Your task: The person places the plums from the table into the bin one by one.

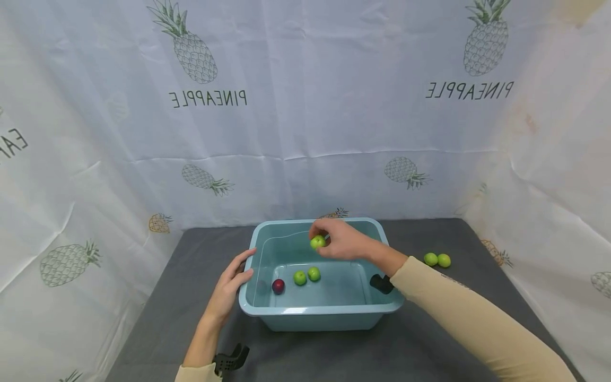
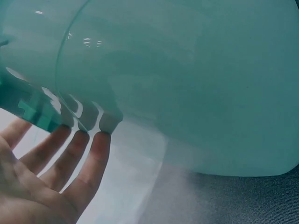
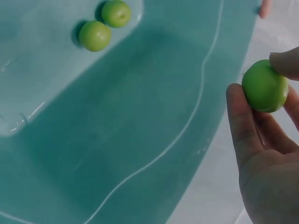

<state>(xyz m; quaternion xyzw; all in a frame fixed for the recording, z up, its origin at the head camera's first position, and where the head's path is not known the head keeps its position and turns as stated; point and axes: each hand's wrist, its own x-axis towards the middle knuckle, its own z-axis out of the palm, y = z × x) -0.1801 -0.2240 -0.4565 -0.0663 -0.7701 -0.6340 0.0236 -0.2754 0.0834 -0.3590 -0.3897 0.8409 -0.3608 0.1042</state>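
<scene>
My right hand (image 1: 345, 240) pinches a small round green fruit (image 3: 265, 86) between thumb and fingers, above the far part of a blue-green plastic basin (image 1: 321, 310). Straight fingers of my left hand (image 2: 53, 172) touch the basin's left side at the rim; the left wrist view does not show the thumb. On the basin floor lie a dark red round fruit (image 1: 278, 286) and two green fruits, one on the left (image 1: 299, 278) and one on the right (image 1: 314, 274).
Two more green fruits (image 1: 437, 260) lie side by side on the dark grey tabletop (image 1: 191, 297), right of the basin. A white cloth (image 1: 329, 122) with pineapple prints hangs behind and along both sides.
</scene>
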